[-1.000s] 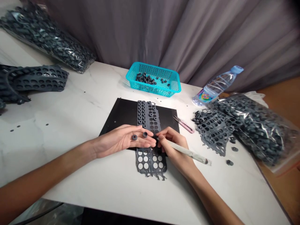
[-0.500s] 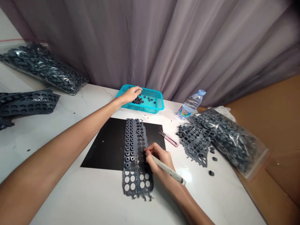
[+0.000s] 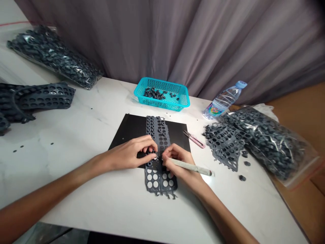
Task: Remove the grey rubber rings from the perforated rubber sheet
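Note:
A grey rubber strip [image 3: 159, 162] with rows of round holes and small rings lies on a black mat [image 3: 129, 130]. My left hand [image 3: 133, 152] rests on the strip's left side, its fingers curled and pinching at a ring near the strip's middle. My right hand [image 3: 177, 161] grips a wrapped stick tool [image 3: 193, 167] like a pen, its tip meeting the left fingers on the strip. Some holes at the near end are punched out and show white table.
A teal basket [image 3: 162, 98] holding loose rings stands behind the mat. A pink cutter [image 3: 195, 139], punched rubber scrap [image 3: 224, 144], a full plastic bag [image 3: 269, 142] and a water bottle [image 3: 223, 100] lie right. More rubber sheets [image 3: 38, 98] and another bag [image 3: 56, 61] sit left.
My left hand carried rings to the basket half a second ago and has come back to the strip, now pinching beside the tool tip. The right hand stayed on the strip.

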The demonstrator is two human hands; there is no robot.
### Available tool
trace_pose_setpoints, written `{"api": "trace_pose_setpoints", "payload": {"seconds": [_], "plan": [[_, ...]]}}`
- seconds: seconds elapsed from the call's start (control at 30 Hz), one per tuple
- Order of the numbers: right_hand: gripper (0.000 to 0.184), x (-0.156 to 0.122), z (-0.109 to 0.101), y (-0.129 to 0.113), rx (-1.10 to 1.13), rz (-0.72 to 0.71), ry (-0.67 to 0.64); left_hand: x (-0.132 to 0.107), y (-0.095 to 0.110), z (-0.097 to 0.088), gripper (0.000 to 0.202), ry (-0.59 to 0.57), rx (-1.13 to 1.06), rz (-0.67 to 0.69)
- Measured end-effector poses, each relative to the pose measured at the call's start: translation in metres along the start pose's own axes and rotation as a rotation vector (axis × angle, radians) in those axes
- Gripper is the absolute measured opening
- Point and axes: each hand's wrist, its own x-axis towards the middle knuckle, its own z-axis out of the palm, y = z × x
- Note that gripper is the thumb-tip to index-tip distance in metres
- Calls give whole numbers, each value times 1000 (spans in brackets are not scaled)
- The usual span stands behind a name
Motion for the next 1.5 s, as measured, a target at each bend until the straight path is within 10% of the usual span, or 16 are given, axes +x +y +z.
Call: {"api": "trace_pose_setpoints", "payload": {"seconds": [0.83, 1.5], "plan": [[9, 3, -3, 5, -8, 56, -46, -2, -7, 8, 22, -33, -49, -8], [4, 1, -2, 0, -81, -43, -46, -6, 14, 16, 16, -24, 314, 47]]}}
